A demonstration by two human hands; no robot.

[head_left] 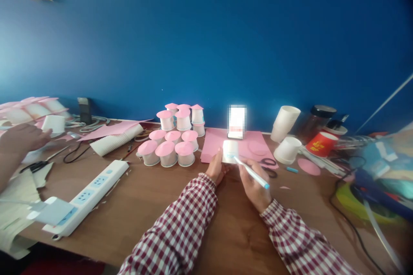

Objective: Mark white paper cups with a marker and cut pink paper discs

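Observation:
My left hand (217, 169) is closed around the side of a small white paper cup (229, 149), which has a faint light-blue mark on its wall. A white marker with a light-blue end (254, 173) is pinched in my right hand (254, 184), its tip at the cup's wall. Behind the cup lie sheets of pink paper (211, 144), with a bright phone (236, 125) standing on them. Black-handled scissors (268, 162) lie beside my right hand, partly hidden by it. A blue marker cap (292, 170) rests on the table to the right.
Several white cups with pink cone tops (166, 148) stand left of centre. A white power strip (93, 193) lies front left, near another person's hand (26, 137). To the right are stacked white cups (284, 122), a red cup (322, 144) and a dark-lidded jar (318, 122).

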